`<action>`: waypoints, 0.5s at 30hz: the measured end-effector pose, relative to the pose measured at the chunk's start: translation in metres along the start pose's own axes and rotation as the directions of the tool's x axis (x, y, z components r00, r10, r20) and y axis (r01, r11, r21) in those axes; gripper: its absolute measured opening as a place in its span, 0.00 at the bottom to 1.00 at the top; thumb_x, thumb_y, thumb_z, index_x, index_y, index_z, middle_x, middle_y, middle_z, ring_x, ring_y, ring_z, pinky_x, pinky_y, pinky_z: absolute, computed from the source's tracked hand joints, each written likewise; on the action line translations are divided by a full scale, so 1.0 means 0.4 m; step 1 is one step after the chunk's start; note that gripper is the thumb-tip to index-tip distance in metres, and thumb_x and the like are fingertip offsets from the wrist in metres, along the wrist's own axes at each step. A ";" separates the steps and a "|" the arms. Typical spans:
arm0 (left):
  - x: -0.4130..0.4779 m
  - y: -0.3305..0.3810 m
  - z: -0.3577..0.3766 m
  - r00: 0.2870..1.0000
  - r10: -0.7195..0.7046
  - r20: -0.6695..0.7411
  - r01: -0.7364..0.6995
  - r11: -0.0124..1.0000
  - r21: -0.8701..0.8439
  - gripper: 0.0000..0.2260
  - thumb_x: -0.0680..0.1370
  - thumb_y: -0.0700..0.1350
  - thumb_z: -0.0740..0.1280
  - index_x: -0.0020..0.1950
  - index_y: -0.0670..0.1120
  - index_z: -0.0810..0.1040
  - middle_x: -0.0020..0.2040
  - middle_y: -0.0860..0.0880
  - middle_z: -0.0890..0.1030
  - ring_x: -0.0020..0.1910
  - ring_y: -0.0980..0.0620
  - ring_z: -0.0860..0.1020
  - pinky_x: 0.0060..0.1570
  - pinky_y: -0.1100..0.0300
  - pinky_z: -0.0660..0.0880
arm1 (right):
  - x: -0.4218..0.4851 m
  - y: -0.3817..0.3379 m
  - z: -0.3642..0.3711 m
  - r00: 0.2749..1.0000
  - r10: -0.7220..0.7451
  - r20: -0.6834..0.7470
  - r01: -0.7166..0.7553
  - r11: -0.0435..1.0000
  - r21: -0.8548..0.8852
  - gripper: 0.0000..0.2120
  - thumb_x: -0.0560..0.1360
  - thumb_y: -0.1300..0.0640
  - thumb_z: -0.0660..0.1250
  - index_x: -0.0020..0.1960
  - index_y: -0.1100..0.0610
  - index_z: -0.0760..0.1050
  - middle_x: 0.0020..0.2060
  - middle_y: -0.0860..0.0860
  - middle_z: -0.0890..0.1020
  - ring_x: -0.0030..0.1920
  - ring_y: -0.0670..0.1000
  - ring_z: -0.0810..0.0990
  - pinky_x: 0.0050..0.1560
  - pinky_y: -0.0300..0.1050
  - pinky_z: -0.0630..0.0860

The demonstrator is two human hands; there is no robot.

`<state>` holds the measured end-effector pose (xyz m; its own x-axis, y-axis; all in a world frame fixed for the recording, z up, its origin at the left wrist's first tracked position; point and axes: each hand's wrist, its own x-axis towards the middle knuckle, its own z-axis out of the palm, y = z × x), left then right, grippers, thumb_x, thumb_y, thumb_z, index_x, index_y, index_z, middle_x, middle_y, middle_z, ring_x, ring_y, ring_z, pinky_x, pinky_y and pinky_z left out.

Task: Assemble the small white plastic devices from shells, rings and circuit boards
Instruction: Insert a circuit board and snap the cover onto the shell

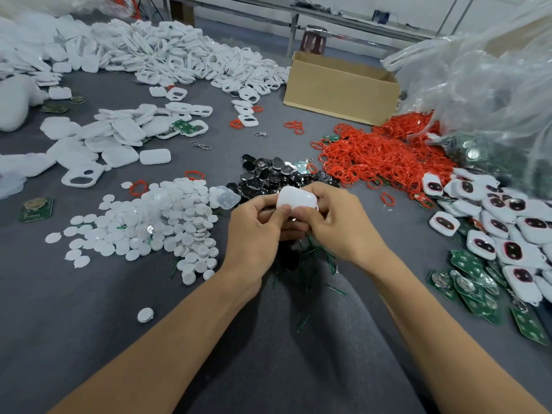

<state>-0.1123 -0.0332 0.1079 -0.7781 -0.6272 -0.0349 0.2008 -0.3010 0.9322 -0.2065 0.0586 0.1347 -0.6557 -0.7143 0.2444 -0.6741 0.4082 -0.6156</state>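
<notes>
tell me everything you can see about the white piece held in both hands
The white shell is a smooth, rounded-rectangle piece of glossy-looking plastic, with its plain domed face turned up toward the camera. It is held above the grey surface, pinched between the left hand and the right hand, with both thumbs on its near edge. Its underside is hidden.

I see the left hand (254,231) and the right hand (340,222) bare, as are both forearms down to the frame's edge. Below the left hand, between the forearms, lies a rounded grey fabric form (313,348), perhaps a trouser leg; I cannot tell.
</notes>
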 end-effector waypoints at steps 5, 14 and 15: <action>0.006 0.002 -0.004 1.000 -0.019 -0.013 0.018 0.996 -0.090 0.09 0.81 0.41 0.64 0.54 0.37 0.81 0.42 0.44 0.86 0.39 0.52 0.83 0.42 0.63 0.80 | -0.016 -0.018 0.019 0.961 -0.201 -0.190 0.184 0.977 -0.103 0.06 0.72 0.64 0.69 0.46 0.56 0.82 0.32 0.49 0.82 0.34 0.47 0.75 0.34 0.38 0.69; 0.011 0.011 -0.017 0.996 0.049 -0.068 -0.053 0.997 -0.058 0.09 0.79 0.35 0.64 0.50 0.46 0.82 0.43 0.47 0.86 0.42 0.52 0.84 0.43 0.61 0.81 | -0.003 -0.019 -0.008 0.987 0.137 0.079 -0.158 0.872 0.464 0.11 0.73 0.67 0.71 0.55 0.61 0.79 0.43 0.56 0.84 0.38 0.47 0.81 0.40 0.36 0.77; 0.008 0.013 -0.017 0.997 0.060 -0.055 -0.063 0.997 -0.053 0.10 0.79 0.35 0.65 0.50 0.47 0.82 0.43 0.48 0.86 0.43 0.52 0.84 0.43 0.62 0.81 | -0.005 -0.020 -0.012 0.978 0.147 0.145 -0.202 0.837 0.509 0.10 0.74 0.67 0.69 0.55 0.62 0.79 0.43 0.57 0.84 0.37 0.47 0.80 0.38 0.36 0.77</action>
<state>-0.1098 -0.0417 0.1103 -0.7307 -0.6827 0.0014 0.2805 -0.2983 0.9123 -0.2015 0.0594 0.1426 -0.6917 -0.7211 0.0397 -0.2590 0.1963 -0.9457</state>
